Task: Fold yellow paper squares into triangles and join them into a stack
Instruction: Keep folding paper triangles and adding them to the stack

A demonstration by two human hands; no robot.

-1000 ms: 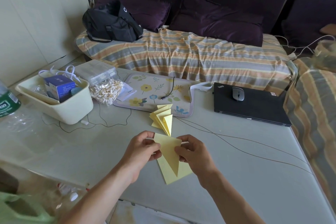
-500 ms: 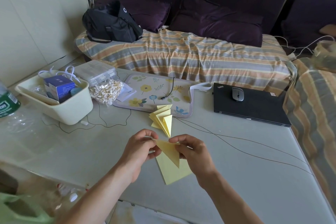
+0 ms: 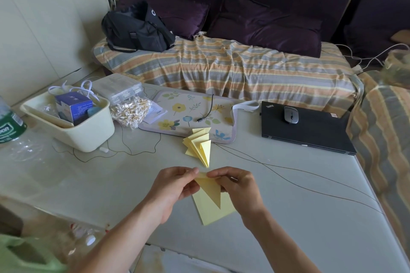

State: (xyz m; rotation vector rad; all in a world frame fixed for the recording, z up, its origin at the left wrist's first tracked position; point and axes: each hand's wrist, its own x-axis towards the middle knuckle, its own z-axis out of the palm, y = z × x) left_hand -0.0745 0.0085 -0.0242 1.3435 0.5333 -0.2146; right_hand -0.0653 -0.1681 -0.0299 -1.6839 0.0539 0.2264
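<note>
A yellow paper folded into a narrow triangle (image 3: 211, 190) is pinched at its top edge between my left hand (image 3: 175, 186) and my right hand (image 3: 238, 186), its tip pointing down toward me. Beneath it a pad of flat yellow paper squares (image 3: 210, 213) lies on the table near the front edge. Farther back, a stack of joined yellow triangles (image 3: 199, 145) rests on the table, fanned out and partly on the floral mat. Both hands are just above the table, thumbs and forefingers nearly meeting over the fold.
A cream bin (image 3: 73, 126) with boxes stands at the left, a bag of cotton swabs (image 3: 131, 112) beside it. A floral mat (image 3: 190, 115) lies in the middle, a black laptop (image 3: 306, 131) with a mouse at the right. Thin cables (image 3: 288, 175) cross the table.
The folded triangle was tipped up and flattened by both hands, then turned to point down again. My fingertips have closed in together along its top edge.
</note>
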